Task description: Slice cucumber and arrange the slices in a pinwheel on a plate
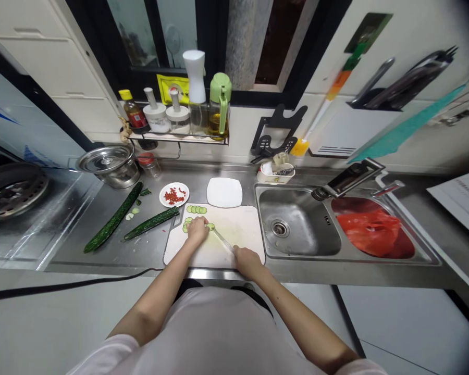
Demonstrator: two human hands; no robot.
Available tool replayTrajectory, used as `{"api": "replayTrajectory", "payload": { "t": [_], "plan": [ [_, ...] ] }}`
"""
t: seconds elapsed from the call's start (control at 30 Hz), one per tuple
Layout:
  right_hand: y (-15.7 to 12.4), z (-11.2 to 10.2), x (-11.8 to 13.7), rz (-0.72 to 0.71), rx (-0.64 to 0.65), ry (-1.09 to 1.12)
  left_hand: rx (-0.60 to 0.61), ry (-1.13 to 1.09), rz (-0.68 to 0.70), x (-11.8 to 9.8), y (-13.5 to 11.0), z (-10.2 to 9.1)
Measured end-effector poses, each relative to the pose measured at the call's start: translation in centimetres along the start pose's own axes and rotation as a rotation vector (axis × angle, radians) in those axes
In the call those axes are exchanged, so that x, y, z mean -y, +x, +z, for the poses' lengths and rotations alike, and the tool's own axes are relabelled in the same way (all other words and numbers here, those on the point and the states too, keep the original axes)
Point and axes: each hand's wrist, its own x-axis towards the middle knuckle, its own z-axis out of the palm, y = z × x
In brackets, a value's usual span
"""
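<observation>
On a white cutting board, my right hand is closed around the handle of a knife. The blade points up and left, its tip beside a cucumber slice. My left hand bends its fingers down over cucumber slices that show at its left edge; the part under the fingers is hidden. A row of overlapping slices lies just beyond that hand. Left of the board are a cut length of cucumber and a long whole cucumber.
Behind the board stand a plate of chopped red pieces and a white square plate. Garlic cloves lie between the cucumbers. A steel sink adjoins on the right, with a red plastic bag. A lidded pot is back left.
</observation>
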Motion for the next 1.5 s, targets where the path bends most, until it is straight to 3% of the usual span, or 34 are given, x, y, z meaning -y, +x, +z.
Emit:
{"api": "replayTrajectory", "payload": {
  "t": [0.3,0.8,1.5],
  "plan": [
    [1.0,-0.2,0.7,-0.005,-0.016,0.006,-0.004,-0.051,0.024,0.1,-0.4,0.1],
    [1.3,-1.0,0.4,-0.020,-0.031,-0.037,0.076,-0.046,0.054,0.7,1.2,-0.3],
    [1.4,-0.9,0.5,-0.023,-0.039,-0.014,0.065,-0.051,0.041,0.7,1.3,-0.2]
  ]
}}
